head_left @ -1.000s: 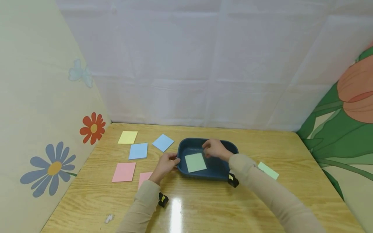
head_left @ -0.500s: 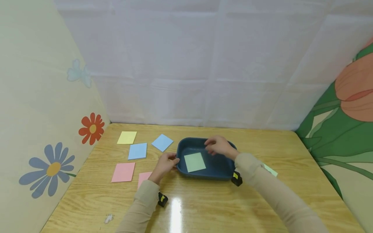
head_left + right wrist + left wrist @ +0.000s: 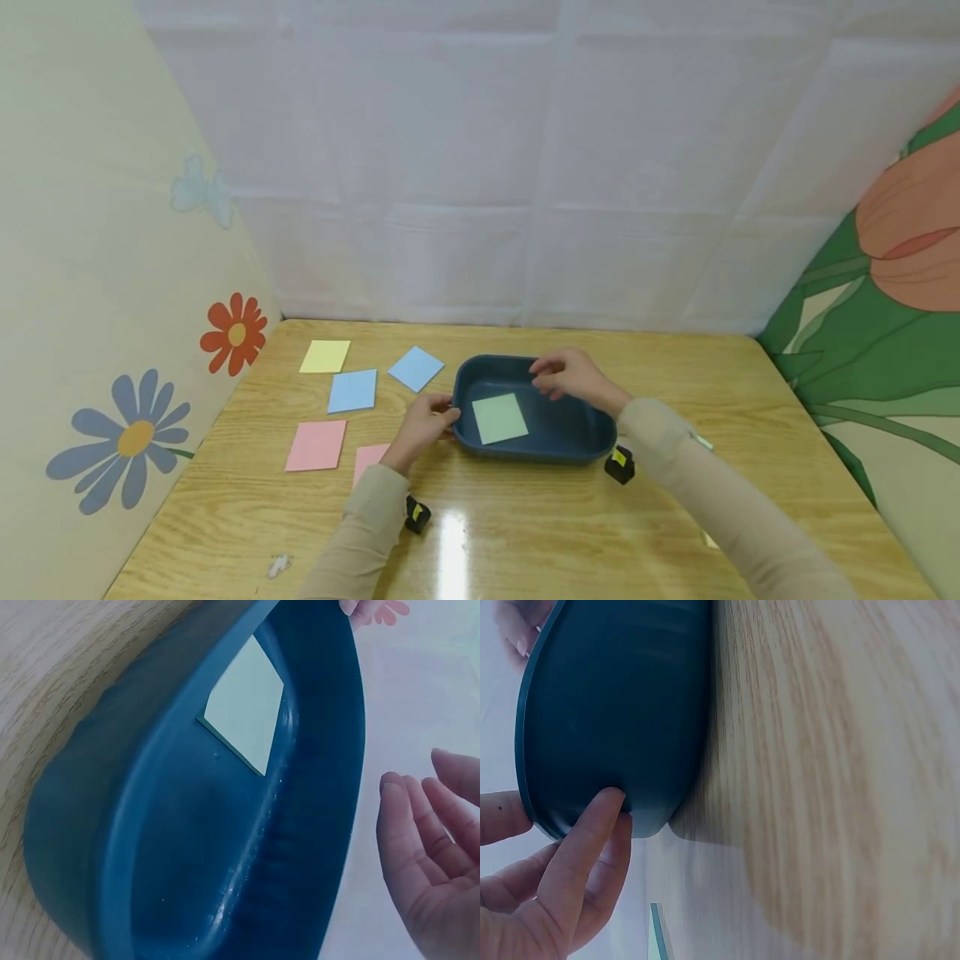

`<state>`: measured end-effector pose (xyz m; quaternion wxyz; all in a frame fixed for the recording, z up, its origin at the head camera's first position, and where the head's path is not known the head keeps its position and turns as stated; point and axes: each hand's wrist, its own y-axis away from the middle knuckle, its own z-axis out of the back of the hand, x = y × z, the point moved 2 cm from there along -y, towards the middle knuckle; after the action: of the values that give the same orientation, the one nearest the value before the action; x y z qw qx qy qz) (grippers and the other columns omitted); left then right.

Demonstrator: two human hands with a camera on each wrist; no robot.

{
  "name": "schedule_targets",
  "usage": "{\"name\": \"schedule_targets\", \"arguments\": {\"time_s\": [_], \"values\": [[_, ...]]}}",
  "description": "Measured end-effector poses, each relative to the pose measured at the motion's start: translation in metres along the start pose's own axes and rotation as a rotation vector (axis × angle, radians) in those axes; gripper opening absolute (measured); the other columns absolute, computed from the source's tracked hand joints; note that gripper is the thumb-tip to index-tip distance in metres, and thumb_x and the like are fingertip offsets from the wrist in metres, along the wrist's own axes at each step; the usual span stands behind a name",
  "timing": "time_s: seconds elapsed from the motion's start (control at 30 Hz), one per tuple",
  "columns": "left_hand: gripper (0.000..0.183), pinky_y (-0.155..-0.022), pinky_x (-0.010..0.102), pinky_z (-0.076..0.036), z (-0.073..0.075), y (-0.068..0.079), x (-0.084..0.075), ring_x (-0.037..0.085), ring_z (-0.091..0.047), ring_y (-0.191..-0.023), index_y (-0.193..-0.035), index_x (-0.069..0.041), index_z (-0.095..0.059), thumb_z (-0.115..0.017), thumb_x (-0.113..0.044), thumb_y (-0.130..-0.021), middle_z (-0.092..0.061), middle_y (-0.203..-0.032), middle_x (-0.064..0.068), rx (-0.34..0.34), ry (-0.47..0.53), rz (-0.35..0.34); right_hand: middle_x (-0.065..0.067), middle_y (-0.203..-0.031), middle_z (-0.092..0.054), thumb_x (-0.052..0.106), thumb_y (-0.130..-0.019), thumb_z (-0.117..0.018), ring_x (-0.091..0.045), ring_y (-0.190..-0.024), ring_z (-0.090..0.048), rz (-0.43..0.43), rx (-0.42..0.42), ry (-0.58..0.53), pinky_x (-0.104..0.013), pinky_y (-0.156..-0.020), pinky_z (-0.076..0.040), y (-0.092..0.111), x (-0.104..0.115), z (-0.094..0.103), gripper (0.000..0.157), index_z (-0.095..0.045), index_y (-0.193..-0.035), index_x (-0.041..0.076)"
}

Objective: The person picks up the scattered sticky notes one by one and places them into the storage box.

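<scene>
A dark blue plastic bin (image 3: 562,437) stands on the wooden table, with a pale green sticky note pad (image 3: 499,418) lying on its floor toward the left end. My left hand (image 3: 422,425) pinches the bin's left end; in the left wrist view its fingers press the outer wall (image 3: 622,712) and the thumb reaches over the rim. Over the back right part of the bin hovers my right hand (image 3: 576,378), fingers loosely bent. Nothing is between its fingertips in the right wrist view, where the hand (image 3: 435,855) is apart from the green pad.
To the left lie a yellow pad (image 3: 325,356), two blue pads (image 3: 352,391) and two pink pads (image 3: 317,445), one partly behind the left wrist. Beyond the right sleeve a green pad's edge (image 3: 705,442) peeks out. A yellowish corner (image 3: 709,540) shows beside the right forearm.
My right hand has drawn slightly to the right, away from the green pad in the bin. Its sleeve now covers more of the green pad at right. The left hand keeps its hold.
</scene>
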<state>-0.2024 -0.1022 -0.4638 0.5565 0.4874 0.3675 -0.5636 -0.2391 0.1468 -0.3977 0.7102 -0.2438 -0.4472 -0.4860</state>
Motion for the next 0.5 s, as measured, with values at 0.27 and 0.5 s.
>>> {"name": "schedule_targets", "arguments": {"time_s": [0.27,0.5], "values": [[0.027,-0.065,0.037,-0.057,0.001,-0.001,0.001,0.017,-0.06,-0.07,-0.113,0.012,-0.057,-0.055,0.001,-0.089,-0.058,-0.093,0.018,0.004,-0.015,0.01,-0.013,-0.087,-0.064,0.006,-0.085,-0.064,-0.022,-0.077,-0.063,0.001,0.006,-0.024,-0.041,-0.067,-0.056,0.008,0.001,0.004,0.032,-0.059,-0.112,-0.01],[0.027,-0.065,0.037,-0.057,0.001,0.001,0.0,0.017,-0.06,-0.069,-0.114,0.013,-0.056,-0.055,0.002,-0.089,-0.057,-0.094,0.019,0.002,-0.012,0.012,-0.013,-0.09,-0.064,0.006,-0.085,-0.064,-0.024,-0.079,-0.063,0.002,-0.005,-0.038,-0.045,-0.069,-0.055,0.014,0.001,0.006,0.033,-0.057,-0.114,-0.01]]}}
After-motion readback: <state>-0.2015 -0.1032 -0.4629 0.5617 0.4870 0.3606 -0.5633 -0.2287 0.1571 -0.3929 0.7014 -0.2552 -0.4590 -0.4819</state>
